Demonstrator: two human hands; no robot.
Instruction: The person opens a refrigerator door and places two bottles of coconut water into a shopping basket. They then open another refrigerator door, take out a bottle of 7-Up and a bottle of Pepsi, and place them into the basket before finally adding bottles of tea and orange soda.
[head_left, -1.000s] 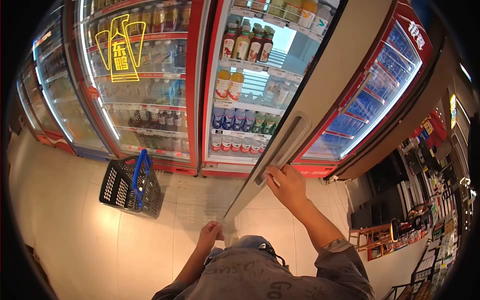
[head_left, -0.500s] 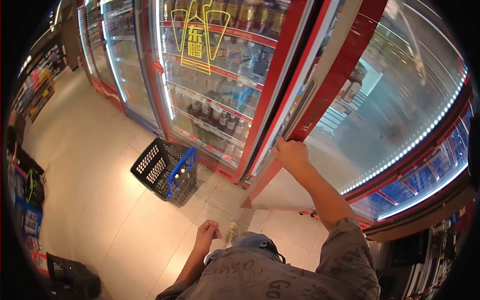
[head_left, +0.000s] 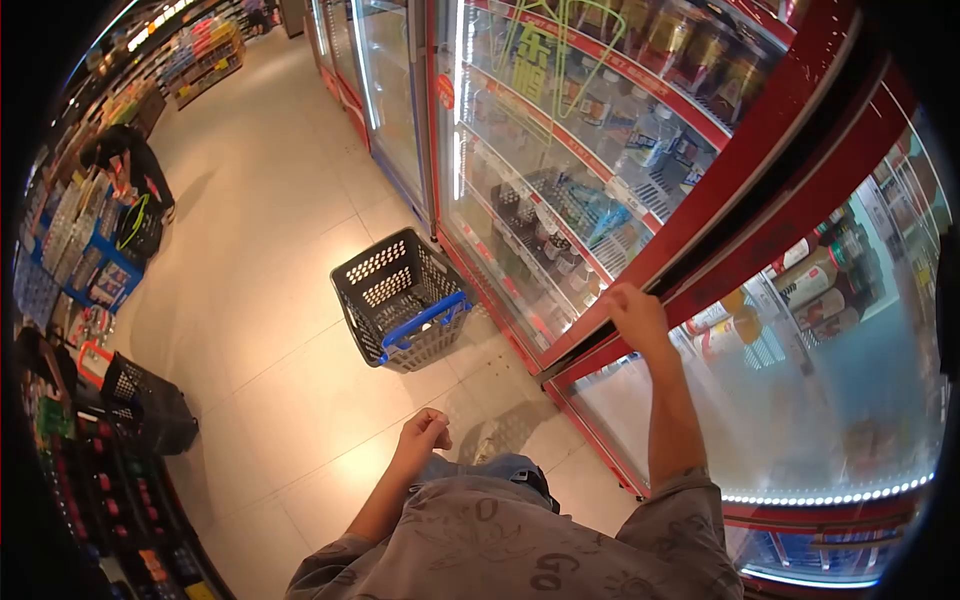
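My right hand (head_left: 638, 318) is curled on the edge of a red-framed glass fridge door (head_left: 770, 225), low on its frame. The door stands close to the fridge front, and bottles (head_left: 808, 280) show through its partly fogged glass. Held low in front of my body, my left hand (head_left: 426, 435) has its fingers curled in, with nothing visible in them. A black shopping basket (head_left: 385, 262) with a blue handle (head_left: 425, 325) stands on the floor ahead of me, left of the fridge. Some dark items lie in it, too small to name.
Further glass-door fridges (head_left: 375, 80) line the aisle ahead. On the left stand a second black basket (head_left: 150, 410), shelves of bottles and a blue crate (head_left: 105, 275). Pale tiles (head_left: 250, 340) cover the floor.
The fridge door has swung from wide to nearly closed, with my right hand on it. My view has turned right. The fingers of my left hand are more curled.
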